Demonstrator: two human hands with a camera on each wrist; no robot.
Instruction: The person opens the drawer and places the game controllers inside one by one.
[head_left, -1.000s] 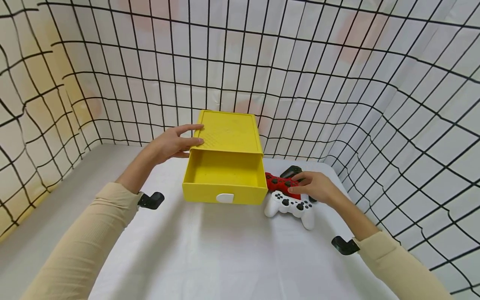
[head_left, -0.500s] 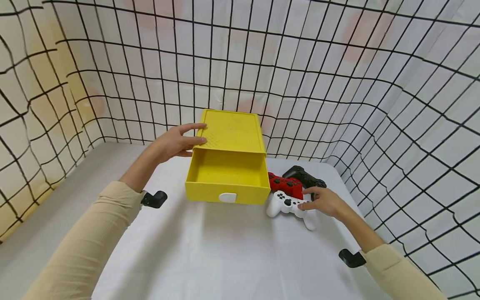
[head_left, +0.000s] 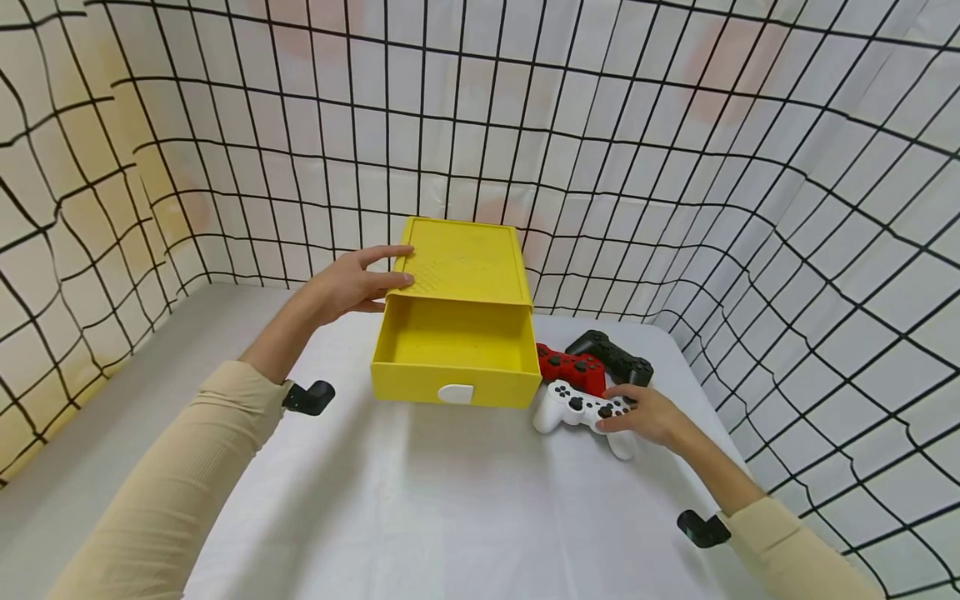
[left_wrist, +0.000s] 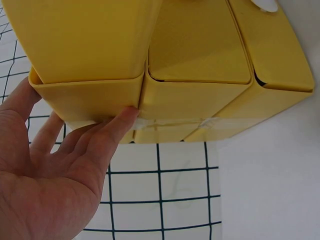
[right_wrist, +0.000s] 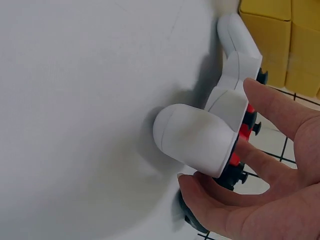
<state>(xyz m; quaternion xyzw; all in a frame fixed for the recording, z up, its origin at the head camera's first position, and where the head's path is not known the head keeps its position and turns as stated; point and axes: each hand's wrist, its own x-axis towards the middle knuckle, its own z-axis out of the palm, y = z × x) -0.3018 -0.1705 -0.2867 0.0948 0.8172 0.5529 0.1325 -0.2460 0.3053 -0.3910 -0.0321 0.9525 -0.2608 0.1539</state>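
Observation:
A yellow drawer unit [head_left: 468, 262] stands on the white-covered table, its top drawer [head_left: 453, 385] pulled out and showing a bare floor. My left hand [head_left: 347, 287] rests on the unit's left top edge, some digits on top and others along the side. In the left wrist view its fairly straight fingers [left_wrist: 112, 132] touch the yellow side wall. To the right of the unit, my right hand [head_left: 651, 415] holds the right part of a white game controller [head_left: 558, 406], thumb at the near edge and fingers around the handle. The controller still lies on the table.
A red game controller [head_left: 573, 372] lies just behind the white one, partly hidden by the drawer. Farther back is a black game controller [head_left: 611, 357]. Black grid mesh [head_left: 457, 117] over white cloth walls the table at the back and sides.
My right hand has moved from over the red and black controllers towards me onto the white one, and has lowered onto it. The left hand stays on the drawer unit.

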